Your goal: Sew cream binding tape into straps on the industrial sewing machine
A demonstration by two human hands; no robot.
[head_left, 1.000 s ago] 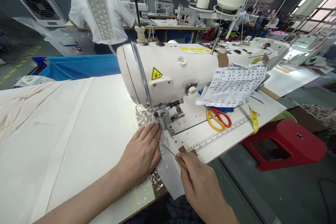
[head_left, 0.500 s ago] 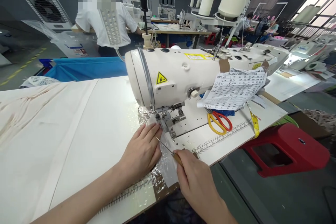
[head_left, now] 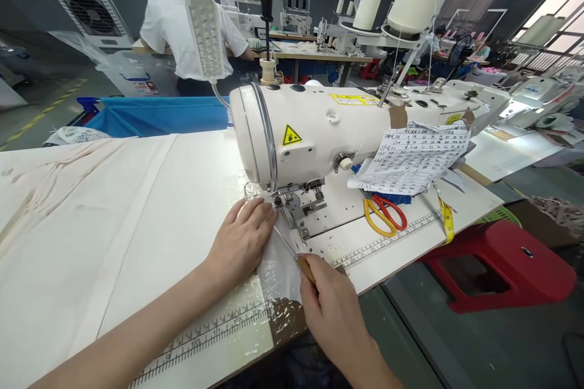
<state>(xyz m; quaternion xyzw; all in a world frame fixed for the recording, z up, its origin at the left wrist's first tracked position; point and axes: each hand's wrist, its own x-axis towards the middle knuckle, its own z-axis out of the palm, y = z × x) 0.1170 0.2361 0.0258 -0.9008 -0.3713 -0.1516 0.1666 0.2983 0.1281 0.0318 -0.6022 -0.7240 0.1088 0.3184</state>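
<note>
My left hand [head_left: 241,237] lies flat beside the needle area of a white sewing machine [head_left: 310,121], its fingers stretched over a strip of thin white fabric [head_left: 280,270]. That strip runs from under the presser foot toward the table's front edge. In my right hand [head_left: 335,316] is an awl with a wooden handle [head_left: 305,268]. Its thin metal shaft points up and left, with the tip at the fabric close to my left fingertips. Whether the tip touches the cloth I cannot tell.
Scissors [head_left: 385,216] with red and yellow handles lie right of the needle area, near a handwritten sheet [head_left: 410,158] and a yellow tape measure [head_left: 447,219]. Pale fabric [head_left: 55,188] is spread at left. A red stool [head_left: 502,264] stands at right; another person [head_left: 164,30] sits beyond.
The thin fabric strip has moved up toward the presser foot, its near end now farther from the table edge. My left hand has slid slightly forward with it. The camera view has shifted slightly.
</note>
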